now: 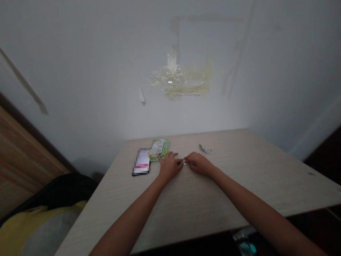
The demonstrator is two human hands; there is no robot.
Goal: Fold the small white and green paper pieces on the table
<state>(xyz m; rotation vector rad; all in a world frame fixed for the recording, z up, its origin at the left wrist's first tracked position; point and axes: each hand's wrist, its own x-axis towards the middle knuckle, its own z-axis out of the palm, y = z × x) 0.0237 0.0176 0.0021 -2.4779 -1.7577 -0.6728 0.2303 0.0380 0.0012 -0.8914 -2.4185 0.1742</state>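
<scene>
Both hands meet over the middle of the table, at a small white piece too small to identify. My left hand pinches its left edge, with the other fingers spread towards a green-and-white packet. From the other side my right hand grips it, fingers bent and pressed together. Fingertips cover most of the white piece. Left of the packet lies a phone-like dark-edged slab, its face blurred out. A small crumpled green-and-white wrapper rests beyond my right hand.
The pale wooden table stands against a grey wall bearing peeling clear tape. On the left are a yellow-and-black cloth heap and a wooden panel. Below the front edge sits a clear item with a teal part.
</scene>
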